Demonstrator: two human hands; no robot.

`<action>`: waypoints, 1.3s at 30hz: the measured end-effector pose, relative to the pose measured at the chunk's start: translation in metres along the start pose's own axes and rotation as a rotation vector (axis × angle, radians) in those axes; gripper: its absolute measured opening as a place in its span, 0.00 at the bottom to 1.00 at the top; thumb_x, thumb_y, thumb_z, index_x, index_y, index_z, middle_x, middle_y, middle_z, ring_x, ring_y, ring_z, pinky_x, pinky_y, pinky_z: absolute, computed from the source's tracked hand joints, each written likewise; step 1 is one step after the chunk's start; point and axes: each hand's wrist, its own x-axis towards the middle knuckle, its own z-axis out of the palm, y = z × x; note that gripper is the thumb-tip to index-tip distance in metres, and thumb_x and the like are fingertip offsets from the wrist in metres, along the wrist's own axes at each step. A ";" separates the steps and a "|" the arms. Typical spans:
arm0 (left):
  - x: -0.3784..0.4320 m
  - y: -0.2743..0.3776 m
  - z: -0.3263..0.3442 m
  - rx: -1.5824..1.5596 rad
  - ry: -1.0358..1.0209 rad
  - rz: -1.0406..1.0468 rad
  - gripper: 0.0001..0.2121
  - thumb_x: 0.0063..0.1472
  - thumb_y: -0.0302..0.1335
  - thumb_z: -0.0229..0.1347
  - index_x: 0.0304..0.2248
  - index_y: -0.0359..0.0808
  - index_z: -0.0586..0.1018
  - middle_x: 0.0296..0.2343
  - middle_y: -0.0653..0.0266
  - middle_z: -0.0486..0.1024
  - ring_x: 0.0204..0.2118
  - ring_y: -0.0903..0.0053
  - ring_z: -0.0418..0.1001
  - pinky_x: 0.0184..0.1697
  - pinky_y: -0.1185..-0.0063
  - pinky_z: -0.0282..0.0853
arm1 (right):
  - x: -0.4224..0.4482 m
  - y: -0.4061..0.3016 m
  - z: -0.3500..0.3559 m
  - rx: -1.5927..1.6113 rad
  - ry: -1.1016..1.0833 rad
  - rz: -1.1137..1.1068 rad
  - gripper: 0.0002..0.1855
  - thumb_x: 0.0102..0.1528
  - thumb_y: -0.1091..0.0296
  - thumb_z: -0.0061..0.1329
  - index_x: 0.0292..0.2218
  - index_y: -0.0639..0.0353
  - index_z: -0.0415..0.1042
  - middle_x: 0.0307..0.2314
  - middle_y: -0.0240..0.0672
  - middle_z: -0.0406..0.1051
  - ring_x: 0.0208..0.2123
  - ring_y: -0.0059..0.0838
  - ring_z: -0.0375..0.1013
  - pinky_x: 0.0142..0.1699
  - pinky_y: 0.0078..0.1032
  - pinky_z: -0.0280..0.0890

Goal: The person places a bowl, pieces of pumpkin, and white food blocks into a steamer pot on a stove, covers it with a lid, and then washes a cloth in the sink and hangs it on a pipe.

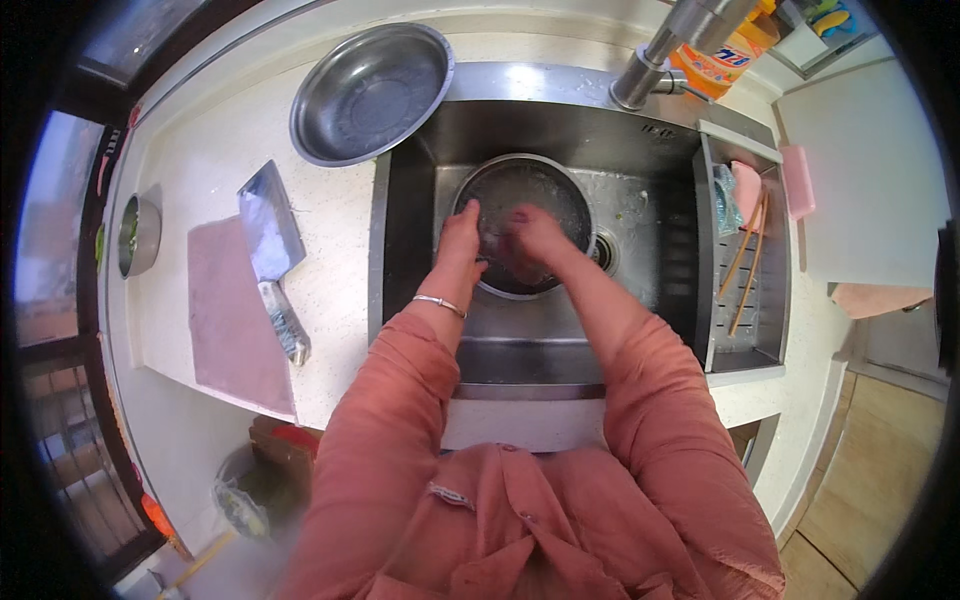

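A round metal pot (527, 158) stands in the stainless steel sink (637, 322), with cloudy-looking water inside. My left hand (459, 236) holds the pot's left rim; a silver bangle circles that wrist. Inside the pot is my right hand (534, 234), its fingers blurred and partly under the water. Whether they grip anything is hidden. The drain (604, 253) shows just right of the pot.
Left of the sink lie a cleaver (271, 225) and a pinkish cloth (225, 322). A steel bowl (373, 94) overlaps the sink's back-left corner. The faucet (637, 79) and an orange detergent bottle (724, 56) stand behind. Chopsticks (742, 262) lie in the right-hand drain tray (772, 322).
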 end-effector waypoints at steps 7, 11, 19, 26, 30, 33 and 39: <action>0.016 -0.022 -0.012 -0.490 -0.484 -0.085 0.13 0.54 0.43 0.43 0.31 0.44 0.68 0.29 0.65 0.68 0.35 0.74 0.64 0.34 0.78 0.62 | -0.061 -0.040 0.025 -0.198 0.210 -0.669 0.10 0.45 0.63 0.44 0.30 0.55 0.67 0.24 0.39 0.66 0.27 0.35 0.67 0.34 0.31 0.62; 0.027 -0.033 -0.010 -0.661 -0.681 0.042 0.10 0.54 0.39 0.44 0.27 0.41 0.67 0.26 0.66 0.66 0.30 0.75 0.65 0.33 0.77 0.62 | -0.065 -0.073 0.022 -0.356 0.049 -0.448 0.12 0.45 0.63 0.41 0.24 0.63 0.69 0.21 0.47 0.67 0.23 0.41 0.67 0.28 0.36 0.62; 0.009 -0.026 0.015 -0.314 -0.132 0.054 0.13 0.56 0.37 0.41 0.29 0.34 0.70 0.25 0.63 0.69 0.26 0.74 0.66 0.28 0.74 0.62 | -0.003 -0.018 0.018 -0.609 0.380 -0.553 0.16 0.50 0.56 0.33 0.27 0.58 0.67 0.27 0.44 0.66 0.31 0.45 0.66 0.36 0.37 0.61; 0.002 -0.005 -0.006 0.230 -0.065 0.353 0.15 0.52 0.39 0.47 0.35 0.39 0.67 0.29 0.68 0.67 0.30 0.80 0.62 0.27 0.81 0.57 | 0.031 0.046 -0.010 -0.406 0.686 -0.029 0.12 0.49 0.64 0.37 0.29 0.63 0.68 0.35 0.49 0.64 0.35 0.48 0.65 0.39 0.37 0.60; 0.020 -0.014 -0.017 0.248 0.050 0.360 0.18 0.50 0.42 0.48 0.38 0.42 0.65 0.36 0.68 0.64 0.37 0.77 0.59 0.31 0.73 0.57 | 0.030 0.087 0.020 -0.820 0.057 -0.430 0.10 0.47 0.67 0.39 0.30 0.61 0.68 0.34 0.48 0.65 0.34 0.47 0.65 0.39 0.35 0.60; 0.010 -0.012 -0.012 0.198 0.091 0.187 0.17 0.51 0.43 0.47 0.37 0.43 0.65 0.37 0.66 0.64 0.39 0.74 0.60 0.34 0.69 0.58 | -0.002 0.028 0.015 -0.601 0.067 -0.073 0.09 0.45 0.69 0.41 0.31 0.59 0.68 0.30 0.46 0.67 0.32 0.44 0.66 0.39 0.33 0.61; 0.050 -0.044 -0.026 -0.477 -0.507 -0.217 0.22 0.54 0.51 0.37 0.36 0.41 0.67 0.34 0.60 0.67 0.37 0.68 0.65 0.41 0.68 0.59 | -0.049 -0.040 0.035 0.078 -0.044 -0.416 0.09 0.47 0.67 0.39 0.31 0.58 0.66 0.26 0.38 0.66 0.29 0.37 0.67 0.35 0.30 0.61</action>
